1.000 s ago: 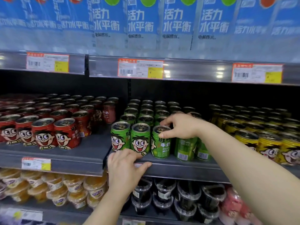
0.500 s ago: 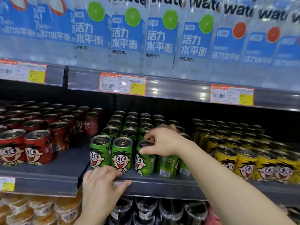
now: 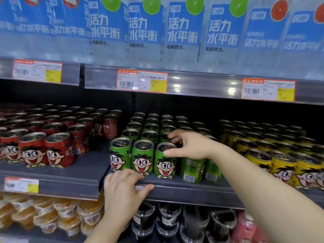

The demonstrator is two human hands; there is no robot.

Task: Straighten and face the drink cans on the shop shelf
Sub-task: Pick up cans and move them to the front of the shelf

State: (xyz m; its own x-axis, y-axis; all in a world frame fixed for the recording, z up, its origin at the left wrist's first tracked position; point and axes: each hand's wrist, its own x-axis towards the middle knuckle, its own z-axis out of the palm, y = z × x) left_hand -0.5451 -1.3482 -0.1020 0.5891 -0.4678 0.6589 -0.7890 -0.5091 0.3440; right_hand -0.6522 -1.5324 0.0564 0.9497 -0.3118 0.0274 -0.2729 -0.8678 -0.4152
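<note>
Since a second ago, third green can point(image 3: 164, 161) has turned: its cartoon face now points outward, where lettering showed before. Right hand point(image 3: 188, 146) stays on it, thumb on the near rim, fingers curled over the top toward the can behind. Left hand point(image 3: 122, 187) remains at the shelf edge point(image 3: 184, 192), fingers spread and resting on the lip, thumb out to the right, holding nothing.

Count, front row of green cans: five. Three at left show the face: first green can point(image 3: 120, 156), second green can point(image 3: 142, 157) and the third. Two at right, fourth green can point(image 3: 192, 170) and fifth green can point(image 3: 212, 171), show barcodes outward. All five upright, standing just beside one another near the shelf's front edge. Rows behind: exact number cannot be told, partly hidden by the hand.

Appearance: short green cans, silver pull-tab tops, cartoon child face with big eyes and open mouth.

Red cans point(image 3: 59, 150) on the left shelf section: three faces clear in front, more cut off at frame edge. Yellow cans point(image 3: 282, 165) at right: several faces forward, count unclear. Price tags point(image 3: 142, 81) on the upper rail: three visible.
</note>
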